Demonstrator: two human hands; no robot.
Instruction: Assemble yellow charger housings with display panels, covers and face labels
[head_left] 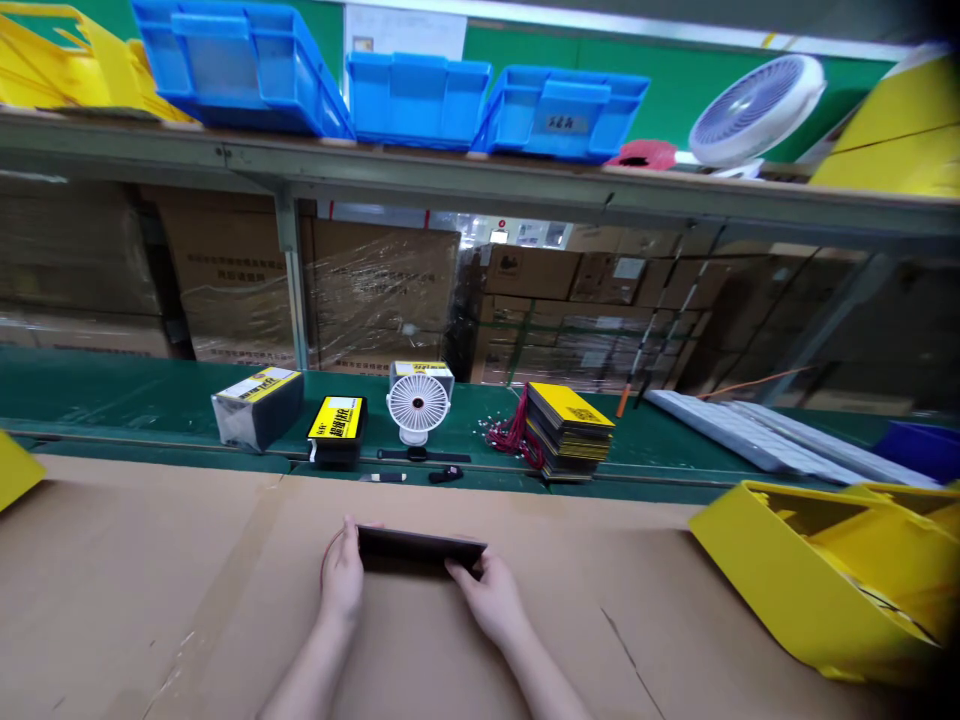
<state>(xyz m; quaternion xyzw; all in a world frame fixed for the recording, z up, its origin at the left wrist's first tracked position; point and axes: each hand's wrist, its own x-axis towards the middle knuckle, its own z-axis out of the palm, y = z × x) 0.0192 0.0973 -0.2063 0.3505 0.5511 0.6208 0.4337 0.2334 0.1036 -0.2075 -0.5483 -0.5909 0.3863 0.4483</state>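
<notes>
Between my two hands a thin dark flat panel (420, 548) is held tilted above the cardboard-covered table (225, 600). My left hand (343, 575) grips its left edge, and a thin reddish wire curves beside that hand. At the right end, my right hand (487, 592) pinches the panel with the thumb on its near side. Beyond them stands a stack of yellow-topped dark panels (571, 430), with a bundle of red wires (514, 435) at its left side. The panel's far face is hidden from me.
On the green bench strip are a small white fan (418, 408), a wrapped box (259, 410), a yellow-labelled black pack (337, 430), a watch (420, 455) and a black-handled tool (446, 474). Yellow bins (795, 590) stand at right; blue bins (420, 100) line the shelf.
</notes>
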